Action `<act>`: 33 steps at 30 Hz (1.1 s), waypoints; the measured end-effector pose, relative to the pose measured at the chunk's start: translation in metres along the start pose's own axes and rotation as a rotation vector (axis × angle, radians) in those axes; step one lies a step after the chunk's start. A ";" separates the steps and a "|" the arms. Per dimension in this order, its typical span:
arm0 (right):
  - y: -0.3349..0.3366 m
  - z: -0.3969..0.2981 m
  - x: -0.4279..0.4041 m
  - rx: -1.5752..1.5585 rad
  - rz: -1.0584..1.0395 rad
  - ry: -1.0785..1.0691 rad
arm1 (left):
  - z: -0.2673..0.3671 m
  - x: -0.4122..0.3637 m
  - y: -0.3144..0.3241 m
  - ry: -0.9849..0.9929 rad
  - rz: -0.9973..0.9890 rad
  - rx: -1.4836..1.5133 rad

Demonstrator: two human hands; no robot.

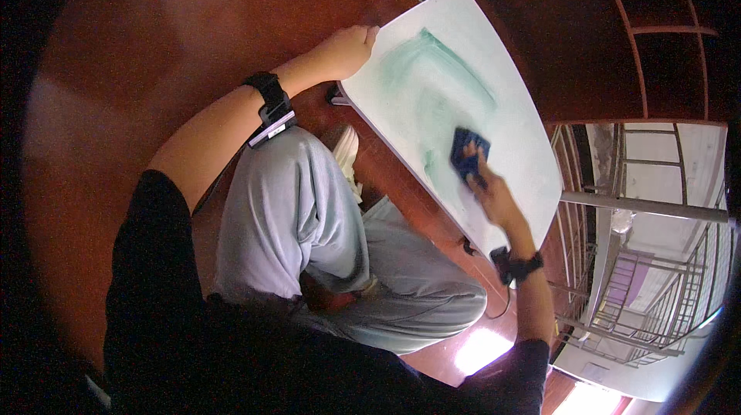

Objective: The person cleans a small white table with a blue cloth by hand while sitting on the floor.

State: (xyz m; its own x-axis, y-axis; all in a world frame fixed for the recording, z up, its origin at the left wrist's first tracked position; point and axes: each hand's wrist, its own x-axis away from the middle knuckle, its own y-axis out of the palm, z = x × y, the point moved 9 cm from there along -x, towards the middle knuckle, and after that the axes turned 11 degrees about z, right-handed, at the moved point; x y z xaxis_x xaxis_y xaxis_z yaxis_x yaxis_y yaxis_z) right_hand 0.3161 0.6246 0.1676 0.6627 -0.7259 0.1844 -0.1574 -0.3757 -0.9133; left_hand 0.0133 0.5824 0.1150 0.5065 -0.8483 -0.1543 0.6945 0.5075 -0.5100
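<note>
A small white folding table (521, 143) with rounded corners stands before my knees, its top smeared with green streaks (457, 62). My left hand (351, 51) grips the table's near edge towards the upper left, thumb on the rim. In my right hand (489, 183) is a dark blue cloth or pad (468, 152), pressed flat against the tabletop right of the middle. The right hand and the pad are slightly blurred. The fingers of my left hand under the edge are hidden. Black straps with small devices are on both wrists.
My knees in grey trousers (289, 201) are close to the table's near edge. A folding table leg (338, 98) shows below the left end. Reddish-brown flooring (173, 27) surrounds me. Metal bunk-bed frames (648, 204) stand at the right, and a wooden cabinet (579, 39) lies beyond the table.
</note>
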 end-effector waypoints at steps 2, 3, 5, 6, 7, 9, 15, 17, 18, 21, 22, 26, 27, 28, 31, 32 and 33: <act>-0.016 0.042 -0.035 0.095 0.104 0.136 | 0.005 0.001 0.003 0.016 -0.001 0.021; -0.019 0.058 -0.056 0.082 0.078 0.213 | 0.003 0.002 0.001 0.010 0.010 0.035; -0.038 0.087 -0.087 0.064 0.228 0.260 | 0.000 0.002 0.005 -0.013 -0.026 0.031; -0.047 0.094 -0.101 0.096 0.306 0.231 | -0.002 0.002 0.005 -0.007 -0.002 0.034; -0.053 0.103 -0.115 0.126 0.382 0.200 | -0.006 0.001 0.006 -0.002 0.022 0.037; -0.065 0.144 -0.135 0.147 0.435 0.209 | 0.012 -0.002 0.010 0.023 -0.027 0.083; -0.051 0.098 -0.129 0.261 0.314 0.191 | 0.017 0.004 0.005 0.285 -0.044 -0.160; -0.036 0.054 -0.095 0.269 0.138 0.230 | -0.003 -0.001 0.011 0.075 -0.059 -0.033; -0.036 0.043 -0.074 0.034 0.263 0.038 | 0.002 -0.006 0.016 0.083 -0.050 -0.010; 0.014 -0.014 -0.006 -0.017 -0.015 -0.008 | 0.001 0.001 0.005 -0.014 -0.077 0.026; 0.017 -0.054 0.015 -0.025 -0.009 -0.171 | 0.000 0.000 0.004 0.061 -0.039 -0.003; 0.029 -0.080 0.038 0.112 -0.073 -0.303 | -0.002 0.000 0.010 0.017 -0.080 0.034; 0.027 -0.078 0.035 0.115 -0.068 -0.309 | -0.002 0.000 0.010 0.032 -0.033 0.063; 0.026 -0.077 0.031 0.115 -0.065 -0.315 | -0.002 0.000 0.009 0.045 0.015 0.090; 0.013 -0.047 -0.008 -0.016 0.072 -0.141 | -0.004 -0.001 0.012 -0.024 -0.041 0.115; 0.008 -0.023 -0.030 0.004 0.072 -0.019 | -0.004 -0.004 0.013 0.008 -0.040 0.123; -0.003 0.004 -0.055 0.027 0.080 0.105 | -0.003 -0.005 0.018 0.018 -0.054 0.122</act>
State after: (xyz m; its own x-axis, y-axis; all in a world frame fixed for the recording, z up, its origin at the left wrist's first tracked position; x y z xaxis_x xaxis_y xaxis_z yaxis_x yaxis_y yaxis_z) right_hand 0.2826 0.6679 0.1588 0.5683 -0.8098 0.1459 -0.1861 -0.2992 -0.9359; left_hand 0.0222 0.5955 0.1042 0.4587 -0.8767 -0.1451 0.7780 0.4751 -0.4110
